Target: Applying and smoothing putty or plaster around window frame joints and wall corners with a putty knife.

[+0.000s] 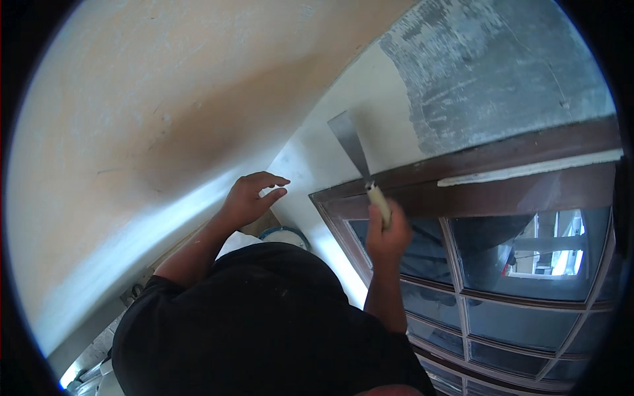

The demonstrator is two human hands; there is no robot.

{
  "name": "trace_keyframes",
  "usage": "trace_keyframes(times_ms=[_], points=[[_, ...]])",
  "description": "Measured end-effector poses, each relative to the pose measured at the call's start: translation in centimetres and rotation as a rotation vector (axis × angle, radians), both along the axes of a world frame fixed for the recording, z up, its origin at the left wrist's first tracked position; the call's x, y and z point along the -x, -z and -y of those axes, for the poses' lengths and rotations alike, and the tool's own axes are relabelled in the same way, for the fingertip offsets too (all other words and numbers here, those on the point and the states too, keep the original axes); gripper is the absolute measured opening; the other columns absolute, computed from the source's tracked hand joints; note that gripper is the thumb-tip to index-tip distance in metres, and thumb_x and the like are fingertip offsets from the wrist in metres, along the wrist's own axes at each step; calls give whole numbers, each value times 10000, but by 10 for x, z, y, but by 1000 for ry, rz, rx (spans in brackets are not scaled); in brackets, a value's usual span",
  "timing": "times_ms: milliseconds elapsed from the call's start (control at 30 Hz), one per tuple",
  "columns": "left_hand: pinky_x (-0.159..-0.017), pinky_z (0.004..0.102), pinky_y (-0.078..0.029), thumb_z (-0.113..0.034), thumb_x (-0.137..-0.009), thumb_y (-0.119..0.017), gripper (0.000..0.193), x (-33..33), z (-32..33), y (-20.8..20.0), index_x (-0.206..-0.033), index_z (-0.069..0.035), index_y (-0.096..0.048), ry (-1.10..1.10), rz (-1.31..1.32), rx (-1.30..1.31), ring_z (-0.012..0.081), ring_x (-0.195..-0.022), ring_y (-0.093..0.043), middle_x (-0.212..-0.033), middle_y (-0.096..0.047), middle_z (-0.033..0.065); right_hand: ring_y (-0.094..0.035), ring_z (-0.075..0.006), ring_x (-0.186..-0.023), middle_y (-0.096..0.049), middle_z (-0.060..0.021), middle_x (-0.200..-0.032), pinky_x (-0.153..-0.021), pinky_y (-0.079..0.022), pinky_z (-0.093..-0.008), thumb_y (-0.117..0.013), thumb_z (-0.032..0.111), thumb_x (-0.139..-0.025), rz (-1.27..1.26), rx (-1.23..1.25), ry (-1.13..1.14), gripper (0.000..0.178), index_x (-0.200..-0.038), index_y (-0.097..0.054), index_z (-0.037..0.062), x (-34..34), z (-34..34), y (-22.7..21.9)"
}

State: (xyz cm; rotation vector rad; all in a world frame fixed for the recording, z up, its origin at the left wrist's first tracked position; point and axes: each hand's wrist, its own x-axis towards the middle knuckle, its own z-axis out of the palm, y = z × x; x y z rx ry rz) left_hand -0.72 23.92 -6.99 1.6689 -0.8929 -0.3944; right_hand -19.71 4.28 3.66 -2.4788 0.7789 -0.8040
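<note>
My right hand is shut on the pale handle of a putty knife. Its wide metal blade lies flat against the white-coated strip of wall just above a brown wooden window frame. My left hand is raised near the corner where the tan wall meets the white one, fingers curled and apart, holding nothing. It may be touching the wall; I cannot tell.
To the right of the blade is a rough grey unfinished wall patch. Below the frame is a window of several glass panes. A round white container with a blue rim sits below, past my black shirt.
</note>
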Motion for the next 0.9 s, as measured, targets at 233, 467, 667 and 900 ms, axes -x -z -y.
trace_keyframes(times_ms=[233, 467, 667, 900], points=[[-851, 354, -508, -265, -929, -649, 257, -14, 10, 15, -1099, -77, -693, 91, -83, -2, 253, -940, -667, -1067, -694, 120, -685, -294, -745, -682, -176, -864, -668, -523, -350, -716, 200, -832, -84, -147, -205, 275, -1028, -665, 14, 47, -33, 34], [-841, 316, -487, -198, -927, -665, 219, 27, 37, 1, -1045, -15, -691, 178, -170, -2, 161, -905, -636, -958, -703, 93, -670, -207, -784, -701, -128, -889, -726, -512, -328, -696, 209, -868, -125, -355, -68, 260, -1029, -669, 7, 100, -36, 52], [-733, 306, -492, -227, -896, -702, 217, 65, 55, -36, -943, -15, -704, 114, -132, 21, 174, -779, -641, -851, -698, 105, -635, -185, -805, -689, -125, -934, -725, -498, -317, -634, 200, -894, 33, -644, -39, 289, -1108, -657, 6, 142, -23, 64], [-898, 334, -480, -171, -938, -636, 229, 92, 59, -53, -1133, -68, -698, 246, 83, 224, 217, -1049, -620, -1191, -647, 120, -542, -97, -657, -595, -32, -792, -619, -451, -250, -433, 181, -1012, 109, -1208, -42, 334, -1235, -630, 29, 160, -19, 59]])
